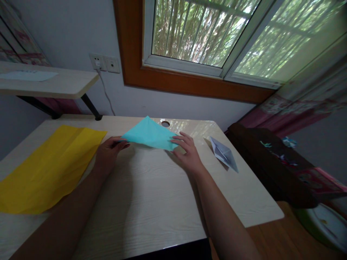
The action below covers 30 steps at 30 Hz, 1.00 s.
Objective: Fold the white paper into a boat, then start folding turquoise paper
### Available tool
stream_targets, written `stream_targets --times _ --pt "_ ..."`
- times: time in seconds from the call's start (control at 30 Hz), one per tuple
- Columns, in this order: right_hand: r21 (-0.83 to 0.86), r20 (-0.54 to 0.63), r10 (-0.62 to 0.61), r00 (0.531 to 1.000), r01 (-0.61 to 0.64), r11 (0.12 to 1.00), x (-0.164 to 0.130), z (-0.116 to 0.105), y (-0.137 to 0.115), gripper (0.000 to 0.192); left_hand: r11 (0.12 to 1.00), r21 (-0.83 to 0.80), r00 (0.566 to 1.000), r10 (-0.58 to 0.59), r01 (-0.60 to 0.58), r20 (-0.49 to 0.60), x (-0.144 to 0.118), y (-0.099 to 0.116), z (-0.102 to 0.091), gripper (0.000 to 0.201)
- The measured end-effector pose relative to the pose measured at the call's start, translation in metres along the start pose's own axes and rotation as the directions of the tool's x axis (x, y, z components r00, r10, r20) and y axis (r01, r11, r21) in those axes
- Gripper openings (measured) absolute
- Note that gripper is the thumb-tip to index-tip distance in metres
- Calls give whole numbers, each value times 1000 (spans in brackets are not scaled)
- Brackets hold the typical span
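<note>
A light-blue sheet of paper, folded into a triangle with its point away from me, is held at the far part of the desk. My left hand pinches its left corner between thumb and fingers. At the right corner, my right hand has its fingers over the top face and its thumb at the near edge. A grey-white folded paper boat lies to the right of my right hand. To the left of my left hand a large yellow sheet of paper lies spread out.
The pale wood desk has a round cable hole at its back edge. A raised shelf with a paper on it stands at the back left. Beyond the right edge is a dark wooden cabinet. Something black shows at the bottom edge.
</note>
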State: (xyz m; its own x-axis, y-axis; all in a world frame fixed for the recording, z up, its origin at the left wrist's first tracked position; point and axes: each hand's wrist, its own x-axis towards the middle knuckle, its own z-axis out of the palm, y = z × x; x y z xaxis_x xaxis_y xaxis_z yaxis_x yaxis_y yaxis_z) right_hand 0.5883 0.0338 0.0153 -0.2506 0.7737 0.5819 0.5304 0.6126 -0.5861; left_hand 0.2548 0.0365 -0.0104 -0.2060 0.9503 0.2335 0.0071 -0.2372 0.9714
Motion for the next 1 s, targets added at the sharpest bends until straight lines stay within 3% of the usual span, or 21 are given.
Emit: stream_targets --times 0.23,0.37,0.53,0.77,1.0 --pt "90 150 6 989 -20 996 -3 8 -1 8 1000 -1 994 -25 25 105 -2 -1 1 34" --pt "111 174 78 982 -98 989 -4 8 -9 13 998 -57 992 -10 18 127 -2 0 3 38" --pt "144 192 62 979 -91 985 -4 10 -14 16 987 -163 993 16 3 116 -3 0 7 42" --pt "168 224 26 974 -65 984 -2 11 -18 13 979 -198 994 -17 37 106 -2 -1 7 36" --pt "176 265 98 959 -148 973 -3 11 -20 24 981 -184 995 -43 59 91 1 -3 7 31"
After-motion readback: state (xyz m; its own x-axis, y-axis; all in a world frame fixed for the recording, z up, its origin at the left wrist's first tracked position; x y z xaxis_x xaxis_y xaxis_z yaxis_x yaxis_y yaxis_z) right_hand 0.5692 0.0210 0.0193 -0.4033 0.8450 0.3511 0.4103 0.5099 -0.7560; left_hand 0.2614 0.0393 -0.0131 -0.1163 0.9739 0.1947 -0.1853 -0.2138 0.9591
